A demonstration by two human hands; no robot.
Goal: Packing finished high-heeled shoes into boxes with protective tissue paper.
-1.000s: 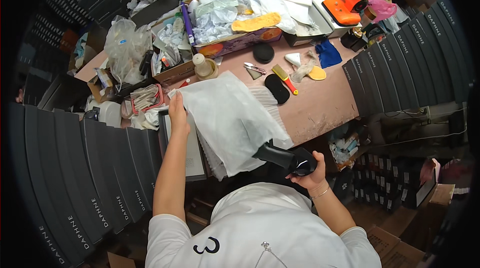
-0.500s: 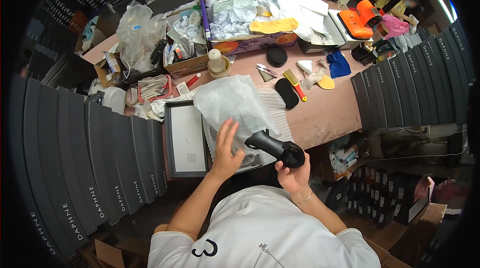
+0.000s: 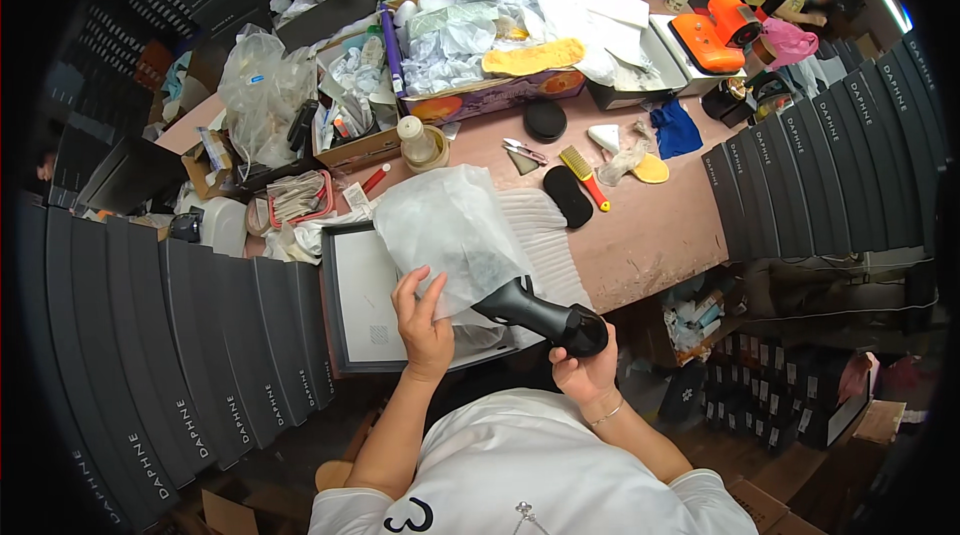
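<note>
A black shoe [image 3: 530, 308] lies slanted over an open shoebox, its left end covered by a whitish, thin pouch [image 3: 445, 220]. My right hand [image 3: 590, 370] grips the shoe's uncovered rounded end from below, thumb and fingers closed around it. At the pouch's lower left edge is my left hand [image 3: 427, 330], fingers spread and touching the material. Beneath the pouch, white ribbed wrapping [image 3: 550, 245] spreads to the right. The grey shoebox [image 3: 333, 325] stands at the table's front edge, with a white panel showing inside its left part.
Stacks of dark shoeboxes [image 3: 210, 335] wall the left side, with more boxes [image 3: 800, 175] at right. On the pink table [image 3: 650, 245] lie a yellow-red brush [image 3: 585, 178], a black pad [image 3: 568, 197] and small scissors [image 3: 525, 151]. Farther back, a carton [image 3: 500, 100] overflows with crumpled paper.
My left hand has shifted left and slightly down along the pouch edge. The pouch and shoe have moved a little left and down in the view, partly with the camera's shift.
</note>
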